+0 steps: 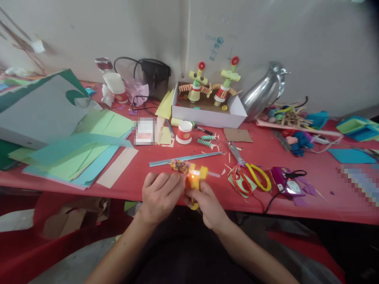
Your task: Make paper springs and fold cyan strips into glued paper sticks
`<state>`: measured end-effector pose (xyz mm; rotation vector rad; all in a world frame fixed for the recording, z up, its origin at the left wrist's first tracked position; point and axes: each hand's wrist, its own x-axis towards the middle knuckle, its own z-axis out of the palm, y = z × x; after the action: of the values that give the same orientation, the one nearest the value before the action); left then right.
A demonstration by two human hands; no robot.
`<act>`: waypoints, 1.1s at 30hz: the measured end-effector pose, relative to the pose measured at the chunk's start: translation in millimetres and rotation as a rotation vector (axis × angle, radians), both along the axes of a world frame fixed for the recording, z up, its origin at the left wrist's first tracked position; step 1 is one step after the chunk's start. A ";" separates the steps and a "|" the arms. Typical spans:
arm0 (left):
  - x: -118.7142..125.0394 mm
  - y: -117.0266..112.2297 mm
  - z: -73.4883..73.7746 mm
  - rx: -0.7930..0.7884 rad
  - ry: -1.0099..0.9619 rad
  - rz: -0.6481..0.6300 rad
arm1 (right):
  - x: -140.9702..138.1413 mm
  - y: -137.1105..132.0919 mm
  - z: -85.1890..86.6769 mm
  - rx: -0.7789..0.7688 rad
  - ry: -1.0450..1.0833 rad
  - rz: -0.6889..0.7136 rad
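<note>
Left of scissors (243, 162), right hand (209, 205) grips yellow glue gun (194, 183); left hand (162, 193) curls beside it, can't tell if gripping.

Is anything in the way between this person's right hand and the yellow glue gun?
Nothing visible is: the right hand grips the yellow glue gun by its handle. The left hand is near its front end, not between them.

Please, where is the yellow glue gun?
In the head view, the yellow glue gun is below centre, in the right hand, left of the scissors with red and yellow handles.
</note>
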<state>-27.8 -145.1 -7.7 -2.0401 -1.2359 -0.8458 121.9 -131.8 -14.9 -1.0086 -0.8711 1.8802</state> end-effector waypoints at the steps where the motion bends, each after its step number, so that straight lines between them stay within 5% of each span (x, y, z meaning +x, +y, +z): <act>1: 0.1 0.6 -0.1 0.022 -0.023 0.017 | 0.1 -0.8 -0.3 0.002 -0.005 0.012; 7: -17.2 3.5 14.1 0.163 -0.198 0.252 | 3.6 -3.1 -4.5 -0.007 -0.083 0.059; 11: -43.6 -19.2 10.4 0.135 -0.260 0.307 | 11.4 2.6 -4.4 0.003 -0.072 0.012; 16: -76.7 -80.1 -40.4 -0.063 -0.208 0.440 | 29.1 14.4 1.3 0.033 -0.086 -0.057; 21: -97.7 -124.7 -101.5 -0.474 -0.254 0.646 | 43.3 21.9 4.2 0.064 -0.106 -0.162; 27: -119.1 -136.0 -149.9 -1.030 -0.235 0.793 | 52.6 29.4 9.0 0.055 -0.095 -0.231; 33: -135.3 -140.3 -186.4 -1.202 -0.369 0.916 | 75.1 42.8 10.5 0.097 -0.065 -0.328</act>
<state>-163.2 -285.4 -194.2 -1.6186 -3.0336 0.0758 197.0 -89.0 -4.4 -1.0856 -0.7735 1.5244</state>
